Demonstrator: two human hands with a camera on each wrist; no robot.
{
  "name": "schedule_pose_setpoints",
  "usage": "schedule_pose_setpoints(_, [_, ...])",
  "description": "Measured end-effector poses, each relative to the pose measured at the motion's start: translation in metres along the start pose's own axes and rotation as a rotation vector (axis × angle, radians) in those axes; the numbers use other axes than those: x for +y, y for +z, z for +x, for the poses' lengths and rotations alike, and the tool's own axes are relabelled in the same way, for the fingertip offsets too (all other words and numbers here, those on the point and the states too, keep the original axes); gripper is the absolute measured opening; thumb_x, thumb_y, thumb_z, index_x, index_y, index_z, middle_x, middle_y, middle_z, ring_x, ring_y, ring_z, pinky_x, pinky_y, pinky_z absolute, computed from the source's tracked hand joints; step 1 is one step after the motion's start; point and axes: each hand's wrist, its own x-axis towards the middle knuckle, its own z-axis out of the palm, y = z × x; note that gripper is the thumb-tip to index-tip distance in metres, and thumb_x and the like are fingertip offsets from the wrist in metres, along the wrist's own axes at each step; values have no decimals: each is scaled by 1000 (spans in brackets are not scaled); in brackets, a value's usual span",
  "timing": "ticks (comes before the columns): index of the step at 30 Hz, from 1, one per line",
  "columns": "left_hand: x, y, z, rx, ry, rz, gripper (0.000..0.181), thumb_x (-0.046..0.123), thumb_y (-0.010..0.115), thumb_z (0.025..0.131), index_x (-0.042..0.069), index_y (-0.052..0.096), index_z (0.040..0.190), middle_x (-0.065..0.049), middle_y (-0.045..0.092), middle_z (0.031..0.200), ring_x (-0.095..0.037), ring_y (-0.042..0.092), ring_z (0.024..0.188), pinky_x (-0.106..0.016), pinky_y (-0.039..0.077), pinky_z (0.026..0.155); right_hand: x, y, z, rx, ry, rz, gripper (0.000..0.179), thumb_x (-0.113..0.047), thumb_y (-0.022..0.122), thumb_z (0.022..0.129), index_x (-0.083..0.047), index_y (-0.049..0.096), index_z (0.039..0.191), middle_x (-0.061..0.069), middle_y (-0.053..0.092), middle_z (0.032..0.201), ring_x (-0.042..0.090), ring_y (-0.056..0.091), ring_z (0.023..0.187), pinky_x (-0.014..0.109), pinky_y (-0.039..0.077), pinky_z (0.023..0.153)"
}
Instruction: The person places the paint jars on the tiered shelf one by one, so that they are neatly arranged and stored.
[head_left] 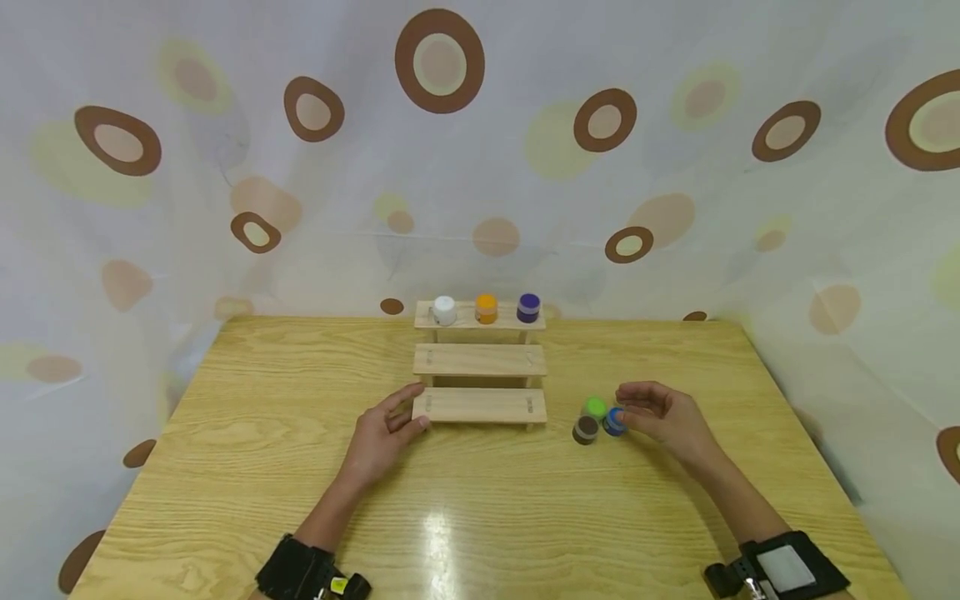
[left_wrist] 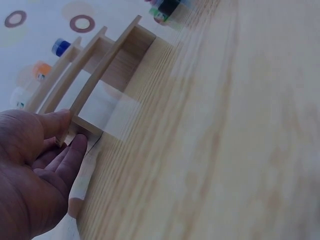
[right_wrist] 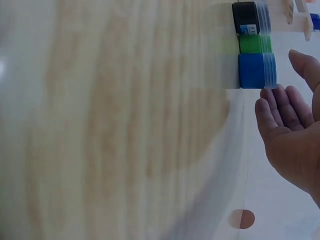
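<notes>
A three-tier wooden stand (head_left: 480,405) stands at the table's far side. My left hand (head_left: 379,437) grips the left end of its lowest step, thumb on the board and fingers curled at its end (left_wrist: 60,167). On the top step sit a white paint jar (head_left: 444,311), an orange jar (head_left: 486,309) and a purple jar (head_left: 528,308). To the right of the stand, a green jar (head_left: 596,407), a dark brown jar (head_left: 586,430) and a blue jar (head_left: 615,422) are clustered together. My right hand (head_left: 671,421) is beside the blue jar (right_wrist: 252,70), fingers loosely bent and thumb apart from them.
The light wooden table (head_left: 285,483) runs back to a patterned curtain (head_left: 525,200), which also hangs along both sides. The stand's middle step (head_left: 480,360) and lowest step are bare. Black camera straps (head_left: 795,567) are on both wrists.
</notes>
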Motion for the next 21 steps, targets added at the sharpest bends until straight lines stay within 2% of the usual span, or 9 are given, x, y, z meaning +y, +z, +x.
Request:
schedule_pose_setpoints(6, [1,0,-1,2,2,0,57,14,74,101,18,56,155,-15,40,166,-38,53,141,-43,57,103,4,3,-3,-30,-2,-5,51,-15,80,97,5,60,140,28,62,139,5,66,118,17,54,98])
schedule_pose_setpoints(11, [1,0,-1,1,4,1,57,14,74,101,18,56,155,-14,39,167,-39,52,142,-45,56,104,6,4,-3,-39,29,-25,52,-17,82,96,3,62,140,24,63,139,8,67,117,17,56,96])
schedule_pose_setpoints(21, [-3,0,0,4,8,8,56,15,74,102,19,56,155,-15,39,167,-39,52,142,-46,56,104,4,5,-4,-70,20,-11,52,-13,81,96,5,61,140,27,62,137,14,69,114,19,58,92])
